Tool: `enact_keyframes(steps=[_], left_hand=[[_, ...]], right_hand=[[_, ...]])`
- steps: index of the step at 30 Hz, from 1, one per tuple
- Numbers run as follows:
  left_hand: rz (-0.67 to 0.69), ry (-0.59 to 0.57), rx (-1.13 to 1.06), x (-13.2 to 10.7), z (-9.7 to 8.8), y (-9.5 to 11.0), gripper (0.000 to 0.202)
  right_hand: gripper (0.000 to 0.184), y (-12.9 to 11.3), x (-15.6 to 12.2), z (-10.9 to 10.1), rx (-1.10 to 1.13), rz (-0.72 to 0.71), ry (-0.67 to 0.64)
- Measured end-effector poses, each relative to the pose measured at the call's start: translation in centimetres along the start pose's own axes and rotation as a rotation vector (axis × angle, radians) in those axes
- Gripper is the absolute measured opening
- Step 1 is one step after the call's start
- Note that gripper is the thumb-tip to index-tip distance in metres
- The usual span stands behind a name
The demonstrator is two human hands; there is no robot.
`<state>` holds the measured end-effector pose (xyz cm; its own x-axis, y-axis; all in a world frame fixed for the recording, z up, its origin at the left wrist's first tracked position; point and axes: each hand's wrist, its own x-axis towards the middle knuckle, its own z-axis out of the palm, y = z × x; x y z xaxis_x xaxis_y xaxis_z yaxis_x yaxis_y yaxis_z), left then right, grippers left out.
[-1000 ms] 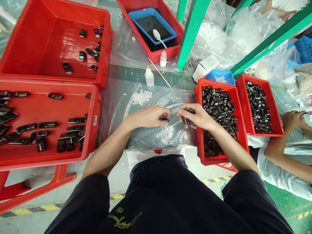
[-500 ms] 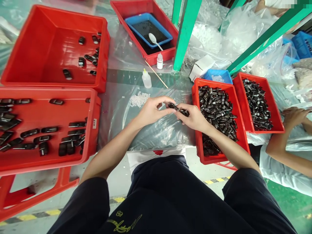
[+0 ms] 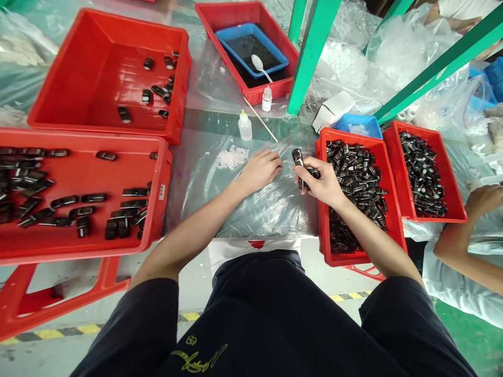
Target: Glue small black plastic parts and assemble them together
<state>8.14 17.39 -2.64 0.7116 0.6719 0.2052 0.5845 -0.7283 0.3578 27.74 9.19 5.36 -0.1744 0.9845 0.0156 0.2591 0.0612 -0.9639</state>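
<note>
My right hand (image 3: 320, 180) is closed around several small glossy black pieces shaped like toy cars. One black piece (image 3: 297, 157) sticks up past the thumb, and others are partly covered by the fingers. To its left, my left hand (image 3: 262, 170) is low over the plastic-covered table (image 3: 271, 214), back upward, fingers curled together. Whatever its fingertips may hold is hidden. Close beyond the left hand lies a small heap of whitish translucent bits (image 3: 232, 157). A red bin (image 3: 324, 246) packed with similar black pieces stands just right of my right hand.
A dropper bottle (image 3: 245, 126), a thin wooden stick (image 3: 261, 120) and a small white bottle (image 3: 266, 99) stand or lie farther back. Two large red bins, one behind (image 3: 106, 63) and one nearer (image 3: 98, 173), hold black pieces at left. A green post (image 3: 310, 57) rises behind. A co-worker's arm (image 3: 467, 241) is at right.
My hands have come apart: the left has withdrawn from the black piece and turned palm down. The right has kept the pieces, now held more upright. The view has shifted slightly.
</note>
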Motion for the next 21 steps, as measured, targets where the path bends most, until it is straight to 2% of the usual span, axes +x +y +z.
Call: enact_keyframes(steps=[8,13,17,21], left_hand=[[-0.093,-0.016,0.008,-0.7,-0.9,-0.7,0.033],[-0.105,-0.006,-0.030,-1.1,-1.0,-1.3,0.030],[-0.112,0.092,-0.175,-1.4,-1.2,-1.4,0.025],[-0.155,0.260,-0.522,-1.6,-2.1,-0.6,0.019]], right_hand=[[0.052,0.3,-0.2,0.2,-0.022,0.004,-0.009],[0.053,0.3,-0.4,0.3,-0.062,0.017,-0.017],[0.052,0.5,-0.4,0.4,-0.068,0.013,-0.020],[0.050,0.8,-0.5,0.4,-0.068,0.007,-0.028]])
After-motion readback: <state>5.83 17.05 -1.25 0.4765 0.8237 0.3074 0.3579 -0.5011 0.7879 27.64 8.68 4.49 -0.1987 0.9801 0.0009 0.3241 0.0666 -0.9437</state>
